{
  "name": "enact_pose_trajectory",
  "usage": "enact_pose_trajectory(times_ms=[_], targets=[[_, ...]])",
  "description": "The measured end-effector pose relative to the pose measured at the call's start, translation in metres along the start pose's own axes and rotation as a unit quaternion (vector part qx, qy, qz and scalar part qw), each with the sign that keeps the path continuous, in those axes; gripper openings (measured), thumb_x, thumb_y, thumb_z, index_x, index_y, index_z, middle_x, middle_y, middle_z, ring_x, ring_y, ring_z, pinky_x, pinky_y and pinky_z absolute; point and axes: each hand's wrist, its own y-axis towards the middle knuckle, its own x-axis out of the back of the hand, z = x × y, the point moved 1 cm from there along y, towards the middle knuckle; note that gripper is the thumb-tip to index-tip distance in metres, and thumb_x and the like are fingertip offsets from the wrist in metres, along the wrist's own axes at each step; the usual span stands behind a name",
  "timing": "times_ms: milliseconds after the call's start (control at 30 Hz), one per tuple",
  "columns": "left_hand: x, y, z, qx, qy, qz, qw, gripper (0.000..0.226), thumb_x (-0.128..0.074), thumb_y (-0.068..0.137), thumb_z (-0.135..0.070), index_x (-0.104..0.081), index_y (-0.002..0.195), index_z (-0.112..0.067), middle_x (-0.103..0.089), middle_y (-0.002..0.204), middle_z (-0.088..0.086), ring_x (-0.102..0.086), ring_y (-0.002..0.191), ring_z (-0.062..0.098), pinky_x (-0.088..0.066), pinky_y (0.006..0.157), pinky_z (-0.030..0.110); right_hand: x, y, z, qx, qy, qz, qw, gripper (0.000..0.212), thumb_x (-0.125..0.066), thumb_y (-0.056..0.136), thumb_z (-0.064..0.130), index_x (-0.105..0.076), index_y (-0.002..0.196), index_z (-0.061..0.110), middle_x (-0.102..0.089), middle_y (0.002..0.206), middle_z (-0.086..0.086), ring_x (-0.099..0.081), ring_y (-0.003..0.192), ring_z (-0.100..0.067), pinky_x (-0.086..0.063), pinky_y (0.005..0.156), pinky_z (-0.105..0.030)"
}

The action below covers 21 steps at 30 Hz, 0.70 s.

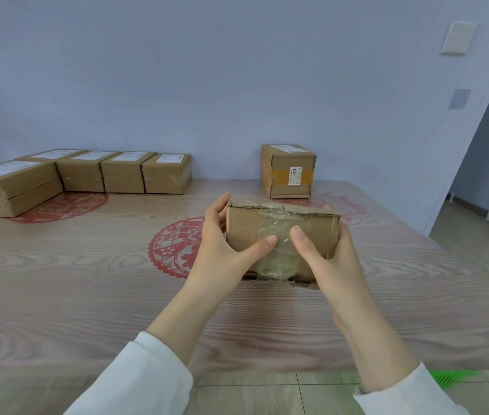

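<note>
Below the near edge of the tabletop, tiled floor and two white sleeves, bare forearms reaching up and forward.

Over the middle of the tabletop, slightly right of centre: box of worn brown cardboard, gripped from both ends. Left hand wrapped around the left end, fingers behind, thumb lying across the near face. Right hand cupping the right end the same way, thumb on the near face, its tip just short of the left thumb. Both thumbs pressing on wrinkled clear tape running down the centre of the box. Top edge of the box crumpled. Hard to tell whether lifted clear of the wood or resting on it.

Just left of the box, partly hidden by the left hand: round red paper-cut decal, flat on the wood grain.

Further back, at the far left corner: row of boxes, sealed cartons side by side and touching, white labels on top.

Near the far edge, right of centre, well apart from the row: tall box standing on end, yellow band around it.

Behind the far edge, plain pale blue wall.
</note>
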Motion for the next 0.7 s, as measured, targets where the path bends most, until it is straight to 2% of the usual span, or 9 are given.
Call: enact_pose_trajectory(times_ms=[100,167,200,300,367,433,533,600,700], targets=[[0.001,0.000,0.007,0.017,0.020,-0.007,1.000,0.122,-0.087,0.044,-0.061,-0.021,0.145,-0.042,-0.044,0.141,-0.006,-0.050,0.124,0.008,-0.046,0.102,0.035,0.000,0.000,-0.003,0.010,-0.003,-0.011,1.000,0.083,-0.070,0.064,0.048,-0.038,0.139,0.030,-0.060,0.121,0.013,-0.057,0.103,0.009,-0.046,0.081,-0.012],[0.003,0.003,0.011,0.045,0.018,-0.031,0.998,0.129,-0.078,0.032,-0.078,-0.024,0.144,-0.043,-0.046,0.141,-0.005,-0.047,0.128,0.012,-0.040,0.108,0.040,-0.002,-0.001,-0.009,0.021,-0.013,-0.002,1.000,0.076,-0.075,0.071,0.036,-0.037,0.137,0.032,-0.059,0.125,0.010,-0.059,0.104,0.007,-0.048,0.082,-0.011],[0.003,0.003,0.013,0.060,0.012,-0.040,0.997,0.129,-0.076,0.030,-0.080,-0.028,0.143,-0.041,-0.049,0.139,-0.004,-0.049,0.127,0.013,-0.040,0.108,0.040,-0.002,-0.002,-0.012,0.023,-0.018,0.000,1.000,0.074,-0.076,0.072,0.033,-0.038,0.135,0.033,-0.058,0.127,0.007,-0.060,0.104,0.003,-0.050,0.083,-0.013],[0.002,0.002,0.015,0.075,-0.009,-0.041,0.996,0.112,-0.079,0.041,-0.068,-0.034,0.140,-0.040,-0.055,0.133,-0.002,-0.053,0.122,0.015,-0.043,0.105,0.039,-0.003,-0.007,-0.018,0.032,-0.001,-0.004,0.999,0.070,-0.077,0.070,0.028,-0.040,0.129,0.034,-0.058,0.127,0.005,-0.062,0.102,0.003,-0.052,0.081,-0.016],[0.003,0.000,0.015,0.089,-0.027,-0.032,0.995,0.107,-0.079,0.043,-0.069,-0.036,0.137,-0.043,-0.055,0.132,-0.003,-0.053,0.123,0.015,-0.043,0.104,0.038,-0.003,-0.010,-0.019,0.052,-0.005,-0.006,0.999,0.067,-0.078,0.072,0.019,-0.041,0.125,0.035,-0.058,0.126,0.005,-0.061,0.101,0.004,-0.051,0.079,-0.012],[0.004,-0.002,0.014,0.110,-0.072,-0.017,0.991,0.101,-0.079,0.048,-0.070,-0.041,0.136,-0.037,-0.059,0.126,-0.007,-0.057,0.115,0.010,-0.045,0.100,0.033,-0.003,-0.011,-0.019,0.075,-0.024,-0.005,0.997,0.068,-0.079,0.072,0.016,-0.041,0.123,0.039,-0.055,0.128,0.006,-0.059,0.107,0.003,-0.050,0.084,-0.012],[0.007,0.000,0.015,0.138,-0.134,0.017,0.981,0.083,-0.078,0.061,-0.054,-0.049,0.134,-0.027,-0.067,0.120,-0.004,-0.065,0.107,0.012,-0.049,0.097,0.036,-0.003,-0.013,-0.019,0.110,-0.059,-0.002,0.992,0.073,-0.083,0.067,0.028,-0.039,0.125,0.040,-0.050,0.131,0.009,-0.052,0.118,0.000,-0.047,0.097,-0.023],[0.010,0.001,0.017,0.154,-0.161,0.036,0.974,0.071,-0.075,0.064,-0.041,-0.051,0.130,-0.029,-0.069,0.115,-0.005,-0.067,0.104,0.013,-0.052,0.093,0.038,-0.003,-0.013,-0.020,0.121,-0.066,-0.004,0.990,0.076,-0.080,0.062,0.034,-0.039,0.126,0.040,-0.049,0.131,0.010,-0.049,0.122,-0.002,-0.046,0.101,-0.031],[0.012,0.004,0.022,0.190,-0.184,0.054,0.963,0.070,-0.077,0.062,-0.034,-0.051,0.126,-0.036,-0.069,0.115,-0.004,-0.066,0.106,0.020,-0.053,0.090,0.053,0.001,-0.013,-0.024,0.118,-0.062,0.013,0.991,0.081,-0.078,0.058,0.045,-0.039,0.129,0.040,-0.047,0.135,0.009,-0.047,0.126,-0.005,-0.044,0.105,-0.039]])
